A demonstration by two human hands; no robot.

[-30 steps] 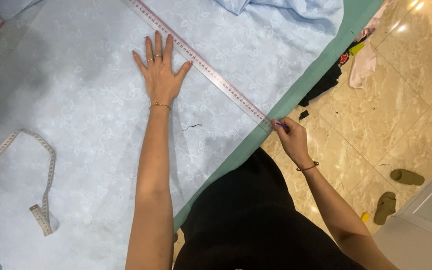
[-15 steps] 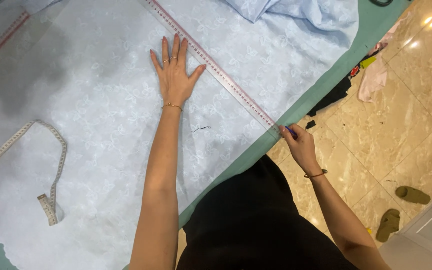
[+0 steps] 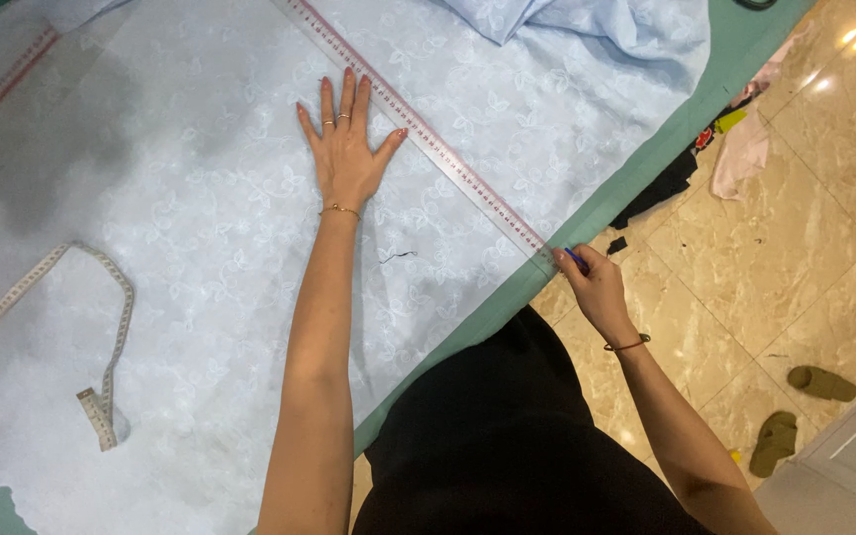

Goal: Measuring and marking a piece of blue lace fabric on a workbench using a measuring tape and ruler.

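On the bench, your left hand [image 3: 346, 157] lies fingers spread on soft, slippery pale-blue fabric [image 3: 220, 248] beside the stiff ruler [image 3: 428, 139], whose near end your right hand [image 3: 596, 287] meets, pinching a blue marker [image 3: 574, 259].

Pale blue floral-embossed fabric [image 3: 230, 248]; green table [image 3: 646, 178] edge; beige marbled floor [image 3: 804, 248]; olive slippers [image 3: 795, 406].

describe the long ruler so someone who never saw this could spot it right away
Start at the pale blue patterned fabric spread over the green table. The long ruler lies diagonally across it, from the top down to the table edge, between the flat left hand and the right hand. Unlike the curling tape measure, it is rigid and straight.
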